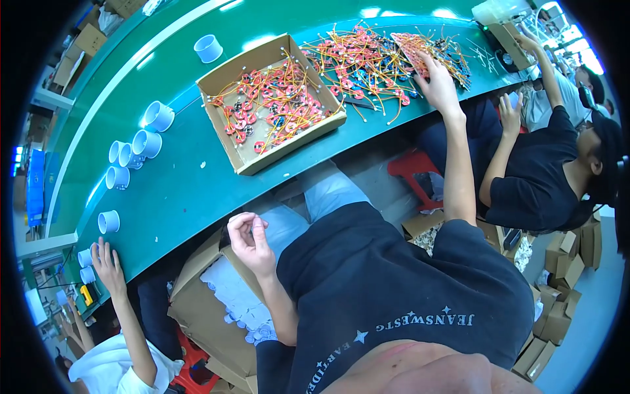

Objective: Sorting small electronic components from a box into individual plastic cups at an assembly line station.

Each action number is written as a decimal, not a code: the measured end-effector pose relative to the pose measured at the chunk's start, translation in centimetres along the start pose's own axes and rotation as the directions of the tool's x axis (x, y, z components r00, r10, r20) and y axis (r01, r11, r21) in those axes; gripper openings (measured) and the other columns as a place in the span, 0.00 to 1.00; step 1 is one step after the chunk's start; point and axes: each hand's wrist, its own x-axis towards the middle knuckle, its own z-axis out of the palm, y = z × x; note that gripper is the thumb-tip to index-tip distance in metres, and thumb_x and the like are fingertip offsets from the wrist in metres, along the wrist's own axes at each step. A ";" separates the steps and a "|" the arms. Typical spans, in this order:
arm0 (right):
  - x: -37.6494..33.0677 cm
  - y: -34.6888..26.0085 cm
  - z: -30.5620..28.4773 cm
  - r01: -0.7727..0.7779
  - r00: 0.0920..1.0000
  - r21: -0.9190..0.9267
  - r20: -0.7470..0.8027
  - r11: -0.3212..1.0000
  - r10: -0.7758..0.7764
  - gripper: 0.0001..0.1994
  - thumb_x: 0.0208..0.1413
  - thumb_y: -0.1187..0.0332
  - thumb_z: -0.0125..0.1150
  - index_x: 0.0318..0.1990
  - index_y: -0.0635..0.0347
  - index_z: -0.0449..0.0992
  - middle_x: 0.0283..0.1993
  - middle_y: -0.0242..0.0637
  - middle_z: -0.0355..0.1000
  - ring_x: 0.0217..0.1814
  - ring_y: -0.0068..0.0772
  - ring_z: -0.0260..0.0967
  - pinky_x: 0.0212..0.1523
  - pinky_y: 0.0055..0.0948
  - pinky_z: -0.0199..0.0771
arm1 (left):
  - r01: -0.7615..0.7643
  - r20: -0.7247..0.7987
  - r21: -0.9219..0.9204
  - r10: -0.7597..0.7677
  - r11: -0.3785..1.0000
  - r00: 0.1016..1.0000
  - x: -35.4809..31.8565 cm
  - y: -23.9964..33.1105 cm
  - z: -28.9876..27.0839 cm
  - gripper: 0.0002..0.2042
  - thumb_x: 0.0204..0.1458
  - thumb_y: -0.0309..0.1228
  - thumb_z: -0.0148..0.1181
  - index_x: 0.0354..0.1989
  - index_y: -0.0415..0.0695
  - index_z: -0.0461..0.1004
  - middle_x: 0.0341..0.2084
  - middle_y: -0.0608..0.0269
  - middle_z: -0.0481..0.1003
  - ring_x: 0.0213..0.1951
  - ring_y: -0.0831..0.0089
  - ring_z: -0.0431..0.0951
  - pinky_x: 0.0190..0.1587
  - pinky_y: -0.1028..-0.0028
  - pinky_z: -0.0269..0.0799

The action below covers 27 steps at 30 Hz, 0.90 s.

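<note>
My right hand (438,87) reaches to the far right of the table, its fingers stretched out and apart over the edge of a loose pile of small round red circuit boards with yellow wires (367,62). Under its fingertips lies a flat, tightly packed patch of red boards (412,52). Close to my body, over my lap, my left hand (252,244) is closed, fingers curled in toward the thumb. Whatever it may hold is hidden. Between the hands, on the table, an open cardboard box (243,161) contains many more wired red boards.
Several white plastic cups (146,143) stand along the left of the green table (177,203). One co-worker's hand (108,266) is beside the cups at lower left; another co-worker (538,171) sits at right. A carton of pale parts (230,299) stands below the table edge.
</note>
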 end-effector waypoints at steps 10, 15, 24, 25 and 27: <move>4.7 1.8 -4.3 -0.249 0.945 0.167 -0.175 0.954 0.278 0.20 0.59 0.68 0.55 0.59 0.52 0.66 0.32 0.42 0.77 0.31 0.36 0.74 0.35 0.31 0.73 | 0.045 -0.082 -0.039 -0.049 0.998 0.995 -0.5 -0.5 -0.8 0.09 0.56 0.20 0.52 0.44 0.37 0.64 0.31 0.61 0.68 0.30 0.77 0.71 0.35 0.80 0.68; 6.6 7.1 -3.9 -0.159 0.904 0.508 -0.270 0.846 0.332 0.17 0.59 0.68 0.57 0.55 0.59 0.69 0.33 0.39 0.77 0.30 0.23 0.72 0.31 0.24 0.70 | 0.074 -0.068 -0.045 -0.077 0.996 0.995 -0.7 -0.9 -0.8 0.10 0.56 0.20 0.53 0.45 0.37 0.64 0.30 0.61 0.68 0.30 0.77 0.71 0.36 0.80 0.68; 10.0 10.8 -2.4 -0.126 0.808 0.942 -0.084 0.310 0.583 0.13 0.59 0.68 0.58 0.48 0.66 0.71 0.36 0.39 0.75 0.35 0.23 0.71 0.37 0.22 0.69 | 0.027 0.132 0.041 -0.033 0.999 0.991 1.9 1.2 1.4 0.07 0.53 0.20 0.56 0.40 0.37 0.69 0.29 0.62 0.69 0.27 0.79 0.70 0.32 0.80 0.68; 9.9 12.4 -2.4 -0.120 0.815 0.966 -0.035 0.228 0.578 0.11 0.59 0.72 0.58 0.47 0.65 0.71 0.36 0.35 0.74 0.34 0.21 0.70 0.35 0.21 0.68 | -0.057 0.222 0.055 0.044 0.997 0.974 2.8 2.0 2.7 0.07 0.52 0.20 0.56 0.40 0.37 0.69 0.29 0.62 0.70 0.27 0.79 0.70 0.31 0.80 0.68; 10.0 11.4 -2.7 -0.123 0.826 0.976 0.001 0.178 0.564 0.11 0.59 0.70 0.57 0.47 0.65 0.71 0.37 0.36 0.74 0.36 0.23 0.70 0.37 0.22 0.68 | -0.178 0.400 0.068 0.137 0.982 0.906 4.5 3.8 4.8 0.09 0.51 0.20 0.57 0.41 0.37 0.70 0.29 0.61 0.70 0.26 0.80 0.70 0.31 0.80 0.67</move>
